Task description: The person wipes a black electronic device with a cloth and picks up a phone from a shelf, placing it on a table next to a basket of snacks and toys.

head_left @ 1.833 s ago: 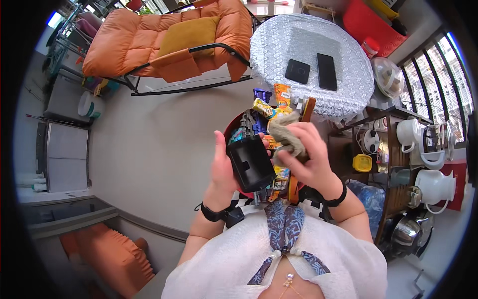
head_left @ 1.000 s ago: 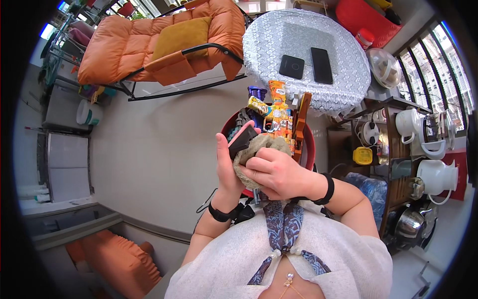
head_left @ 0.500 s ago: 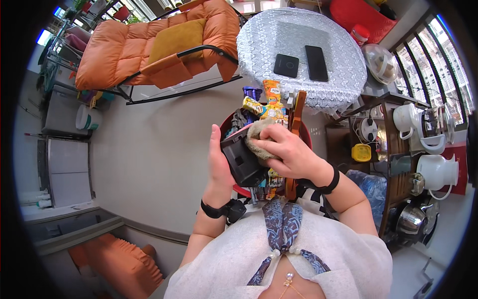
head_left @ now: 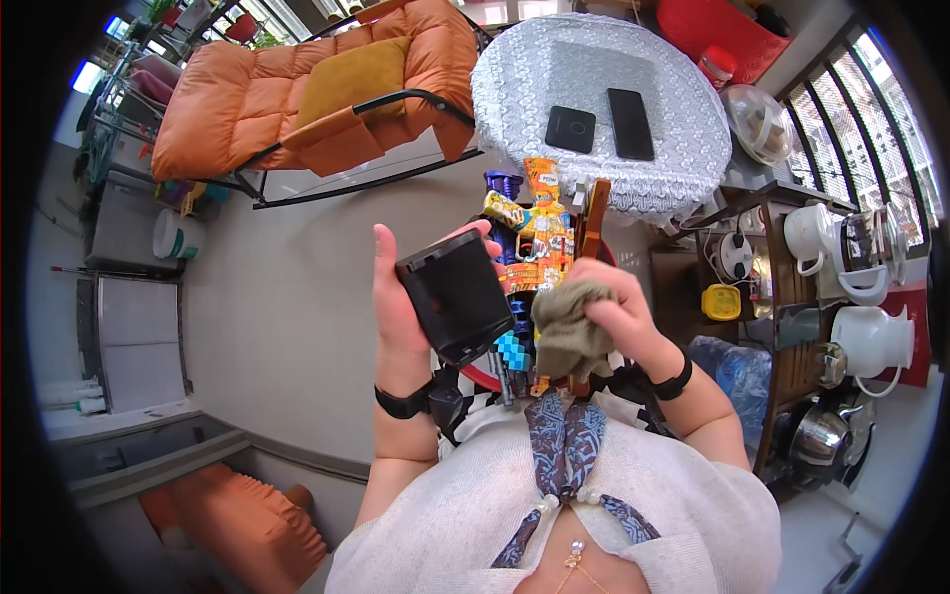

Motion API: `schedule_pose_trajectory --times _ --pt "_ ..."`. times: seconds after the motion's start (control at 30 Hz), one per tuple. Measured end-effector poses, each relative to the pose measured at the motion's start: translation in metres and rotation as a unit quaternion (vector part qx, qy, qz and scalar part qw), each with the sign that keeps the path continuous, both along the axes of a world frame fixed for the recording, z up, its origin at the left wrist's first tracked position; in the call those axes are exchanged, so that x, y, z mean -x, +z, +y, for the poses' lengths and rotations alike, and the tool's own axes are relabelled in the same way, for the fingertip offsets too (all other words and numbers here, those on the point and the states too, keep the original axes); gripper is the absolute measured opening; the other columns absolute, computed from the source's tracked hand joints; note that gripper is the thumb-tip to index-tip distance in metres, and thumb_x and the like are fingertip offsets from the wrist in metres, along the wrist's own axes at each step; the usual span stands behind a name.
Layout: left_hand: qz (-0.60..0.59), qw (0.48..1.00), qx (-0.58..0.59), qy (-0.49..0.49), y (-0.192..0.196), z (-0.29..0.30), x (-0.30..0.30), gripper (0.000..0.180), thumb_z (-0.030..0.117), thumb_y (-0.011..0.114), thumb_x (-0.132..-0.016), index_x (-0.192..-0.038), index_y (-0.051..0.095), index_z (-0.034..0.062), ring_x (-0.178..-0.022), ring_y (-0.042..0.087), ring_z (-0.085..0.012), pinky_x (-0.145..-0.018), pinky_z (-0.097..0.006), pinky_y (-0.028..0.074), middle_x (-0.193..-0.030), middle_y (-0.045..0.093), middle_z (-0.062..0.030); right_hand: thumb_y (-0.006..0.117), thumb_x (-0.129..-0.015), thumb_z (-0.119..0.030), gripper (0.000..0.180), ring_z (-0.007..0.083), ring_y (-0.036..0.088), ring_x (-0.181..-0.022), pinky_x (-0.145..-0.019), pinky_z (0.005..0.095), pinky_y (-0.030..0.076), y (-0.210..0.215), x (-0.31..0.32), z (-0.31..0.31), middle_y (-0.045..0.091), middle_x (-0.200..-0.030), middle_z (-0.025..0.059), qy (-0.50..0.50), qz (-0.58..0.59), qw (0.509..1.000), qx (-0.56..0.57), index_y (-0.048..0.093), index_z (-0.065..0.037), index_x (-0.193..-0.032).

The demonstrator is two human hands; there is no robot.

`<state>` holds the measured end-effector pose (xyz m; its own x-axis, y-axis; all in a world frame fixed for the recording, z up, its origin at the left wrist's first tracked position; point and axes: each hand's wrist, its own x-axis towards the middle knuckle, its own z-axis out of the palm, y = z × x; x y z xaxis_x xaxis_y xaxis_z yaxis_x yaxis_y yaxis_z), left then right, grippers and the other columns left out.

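Note:
My left hand [head_left: 396, 307] is wrapped round a black box-shaped plastic thing [head_left: 457, 299], its dark, smooth face turned up; its exact kind is unclear. To its right, my right hand [head_left: 625, 309] grips a crumpled grey-green cloth [head_left: 571, 335], which hangs apart from the box. Beneath both hands is a red basin [head_left: 481, 379], mostly hidden. It holds several toys: an orange-and-yellow toy gun [head_left: 541, 247], a light-blue pixelated toy [head_left: 512, 351], a purple piece [head_left: 503, 184] and a long brown piece [head_left: 595, 218].
Ahead stands a round table with a white lace cloth [head_left: 683, 129], bearing a black phone [head_left: 630, 124] and a square black device [head_left: 570, 130]. An orange lounge chair [head_left: 237, 109] is at the far left. A dark shelf [head_left: 782, 376] with white jugs [head_left: 871, 346] stands at the right.
The cloth has come off the black box and moved right and nearer to me with my right hand. My left hand has shifted left, turning the box to show a different face.

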<state>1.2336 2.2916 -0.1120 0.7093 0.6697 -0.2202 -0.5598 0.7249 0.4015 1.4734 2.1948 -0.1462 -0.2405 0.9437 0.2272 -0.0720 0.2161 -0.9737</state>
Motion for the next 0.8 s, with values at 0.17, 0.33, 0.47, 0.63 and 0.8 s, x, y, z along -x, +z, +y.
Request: schedule_pose_trajectory --times 0.17,0.33,0.47,0.63,0.8 --pt "-0.004 0.997 -0.029 -0.077 -0.001 -0.005 -0.008 0.098 0.079 0.030 -0.089 -0.146 0.033 -0.0008 -0.102 0.065 -0.0338 -0.090 -0.048 0.054 -0.118 0.062 -0.0230 0.073 -0.082 -0.015 0.034 0.0151 0.057 -0.095 -0.084 0.0291 0.045 0.017 0.003 0.017 0.056 -0.104 0.0069 -0.157 0.041 0.987 -0.006 0.061 0.002 -0.109" --pt "0.025 0.993 0.035 -0.106 -0.010 -0.011 -0.025 0.100 0.081 0.030 -0.087 -0.147 0.032 0.0012 -0.107 0.065 -0.0322 -0.091 -0.044 0.055 -0.126 0.059 -0.0213 0.084 -0.072 -0.022 0.042 0.0236 0.060 -0.084 -0.073 0.0328 0.049 0.029 0.017 0.044 0.058 -0.093 0.0108 -0.116 -0.189 0.961 -0.167 0.065 -0.003 -0.104" --pt "0.010 0.993 0.035 -0.108 -0.018 -0.002 -0.016 0.107 0.085 0.028 -0.083 -0.150 0.028 0.0015 -0.126 0.053 -0.0335 -0.103 -0.047 0.047 -0.142 0.047 -0.0204 0.081 -0.075 -0.018 0.029 0.0246 0.057 -0.068 -0.062 0.0335 0.046 0.014 0.024 0.044 0.055 -0.075 0.0083 -0.194 -0.193 0.953 -0.127 0.062 -0.001 -0.089" --pt "0.029 0.989 -0.139 0.041 -0.031 -0.015 -0.027 0.110 0.088 0.030 -0.080 -0.151 0.027 0.0031 -0.136 0.042 -0.0334 -0.113 -0.050 0.034 -0.149 0.039 -0.0205 0.078 -0.081 -0.018 0.034 0.0248 0.050 -0.063 -0.057 0.0333 0.041 0.004 0.041 0.037 0.049 -0.072 0.0090 -0.376 -0.166 0.911 -0.047 0.049 -0.001 -0.076" --pt "-0.036 0.989 -0.096 0.110 -0.043 -0.012 -0.037 0.098 0.081 0.039 -0.084 -0.151 0.029 0.0092 -0.136 0.041 -0.0361 -0.110 -0.053 0.035 -0.148 0.040 -0.0214 0.072 -0.088 -0.020 0.024 0.0181 0.057 -0.070 -0.064 0.0303 0.045 0.000 0.049 0.023 0.057 -0.080 0.0068 -0.327 -0.123 0.937 -0.023 0.058 0.000 -0.090"
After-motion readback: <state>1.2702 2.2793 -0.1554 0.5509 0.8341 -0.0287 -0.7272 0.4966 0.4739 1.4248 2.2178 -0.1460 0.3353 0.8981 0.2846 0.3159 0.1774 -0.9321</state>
